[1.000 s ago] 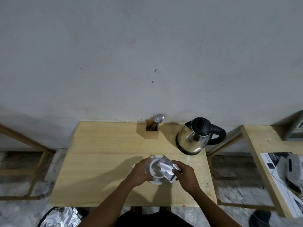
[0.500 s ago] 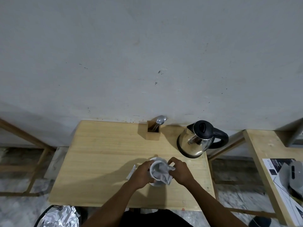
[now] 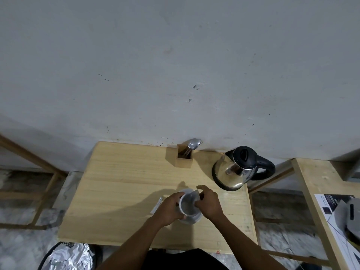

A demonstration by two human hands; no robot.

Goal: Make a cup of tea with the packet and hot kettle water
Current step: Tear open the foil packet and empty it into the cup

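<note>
Wrapped around the left side of a white cup [image 3: 188, 206], fingers curled against its wall: the left hand [image 3: 171, 208]. Pinching a silvery packet [image 3: 191, 197] over the cup's mouth, thumb and fingertips closed on its upper edge: the right hand [image 3: 209, 203]. Packet tilted down into the cup, lower end inside the rim. Cup seated on a white saucer [image 3: 191, 220], near the front middle of a pale wooden table [image 3: 120, 188]. Just left of the left hand, flat on the table, a small white strip [image 3: 156, 205], too blurred to tell what. At the back right corner, upright and well apart from the cup, a steel kettle [image 3: 236, 168] with black lid and handle. At the back edge, against the wall, a wooden holder [image 3: 184, 158] with spoons [image 3: 191, 145] standing in it. Below the front left corner, crumpled foil [image 3: 68, 257] in a dark bin.
</note>
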